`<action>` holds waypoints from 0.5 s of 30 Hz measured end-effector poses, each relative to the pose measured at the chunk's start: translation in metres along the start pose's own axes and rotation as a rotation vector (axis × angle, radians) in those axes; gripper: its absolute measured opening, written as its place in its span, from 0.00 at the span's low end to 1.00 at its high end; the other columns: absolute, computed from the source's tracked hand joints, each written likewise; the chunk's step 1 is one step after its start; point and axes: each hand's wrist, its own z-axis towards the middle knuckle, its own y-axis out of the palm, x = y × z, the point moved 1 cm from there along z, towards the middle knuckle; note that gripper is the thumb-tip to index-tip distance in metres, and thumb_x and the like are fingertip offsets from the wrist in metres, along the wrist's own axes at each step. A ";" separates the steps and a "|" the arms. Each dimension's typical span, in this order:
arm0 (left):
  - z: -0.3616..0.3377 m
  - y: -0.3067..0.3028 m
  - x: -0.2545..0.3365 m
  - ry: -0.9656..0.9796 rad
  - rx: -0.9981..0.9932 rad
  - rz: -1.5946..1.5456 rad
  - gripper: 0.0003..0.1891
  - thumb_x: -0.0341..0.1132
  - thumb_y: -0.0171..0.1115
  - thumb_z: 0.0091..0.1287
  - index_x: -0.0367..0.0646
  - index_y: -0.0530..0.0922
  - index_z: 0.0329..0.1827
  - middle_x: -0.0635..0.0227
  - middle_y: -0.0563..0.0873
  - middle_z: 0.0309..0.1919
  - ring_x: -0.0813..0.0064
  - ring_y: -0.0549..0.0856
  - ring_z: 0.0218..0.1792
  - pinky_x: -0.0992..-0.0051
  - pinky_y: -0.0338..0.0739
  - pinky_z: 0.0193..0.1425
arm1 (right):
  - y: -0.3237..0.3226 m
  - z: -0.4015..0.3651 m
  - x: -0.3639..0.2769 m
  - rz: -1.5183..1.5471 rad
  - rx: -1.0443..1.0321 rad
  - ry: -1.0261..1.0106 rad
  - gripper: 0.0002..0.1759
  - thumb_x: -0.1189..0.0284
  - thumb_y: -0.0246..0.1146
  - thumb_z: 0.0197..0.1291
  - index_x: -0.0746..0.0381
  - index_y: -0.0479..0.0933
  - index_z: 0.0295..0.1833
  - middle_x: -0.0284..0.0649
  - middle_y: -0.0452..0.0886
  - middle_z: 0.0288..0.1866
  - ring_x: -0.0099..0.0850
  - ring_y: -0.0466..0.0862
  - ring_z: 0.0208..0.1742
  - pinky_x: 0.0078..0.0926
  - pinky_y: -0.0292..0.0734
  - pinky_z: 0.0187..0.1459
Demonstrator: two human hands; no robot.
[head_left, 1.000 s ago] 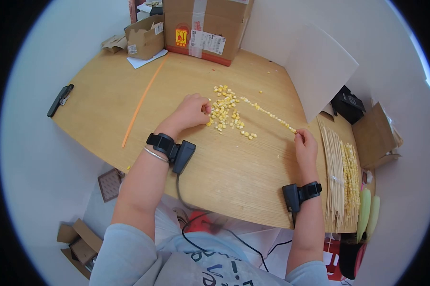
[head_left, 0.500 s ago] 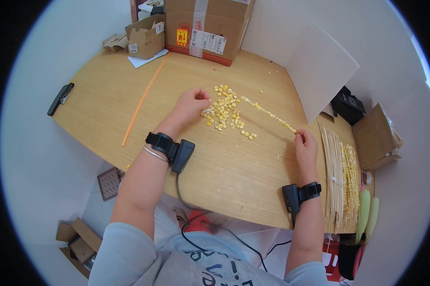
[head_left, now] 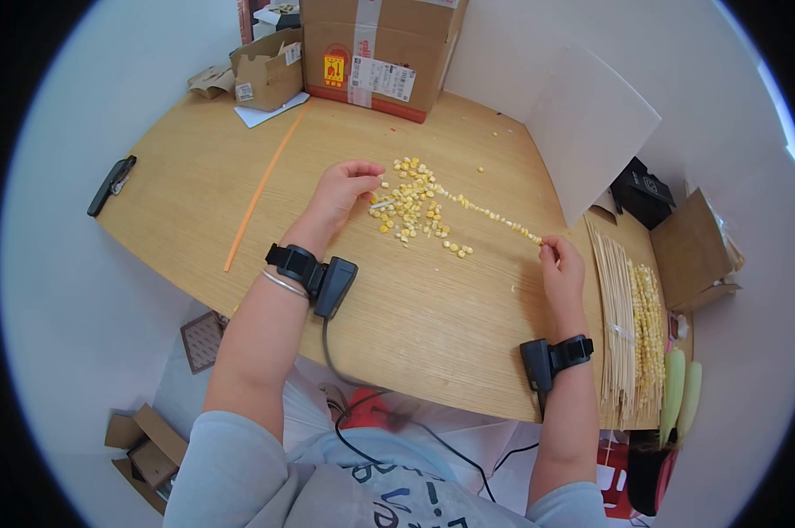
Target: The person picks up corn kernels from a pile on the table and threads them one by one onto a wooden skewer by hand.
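Note:
A loose pile of yellow corn kernels lies on the wooden table. My right hand pinches the near end of a thin skewer threaded with kernels, which runs up and left toward the pile. My left hand hovers at the pile's left edge, thumb and fingers pinched together just above the kernels; whether a kernel is between them I cannot tell. Both wrists wear black bands.
A bundle of bare skewers and finished corn skewers lie at the right edge. A taped cardboard box, a small open box, an orange strip, a white board and a black clip surround the work area.
My left hand has lifted off the pile and shifted slightly left, fingers now pinched. The skewer in my right hand has moved a little up and left.

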 end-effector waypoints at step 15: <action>0.000 0.001 0.001 -0.009 -0.025 0.041 0.11 0.25 0.62 0.55 0.38 0.78 0.42 0.71 0.80 0.35 0.82 0.77 0.34 0.83 0.72 0.40 | 0.001 -0.001 -0.003 -0.015 -0.018 -0.035 0.05 0.76 0.57 0.57 0.66 0.76 0.38 0.42 0.76 0.28 0.31 0.76 0.29 0.24 0.71 0.33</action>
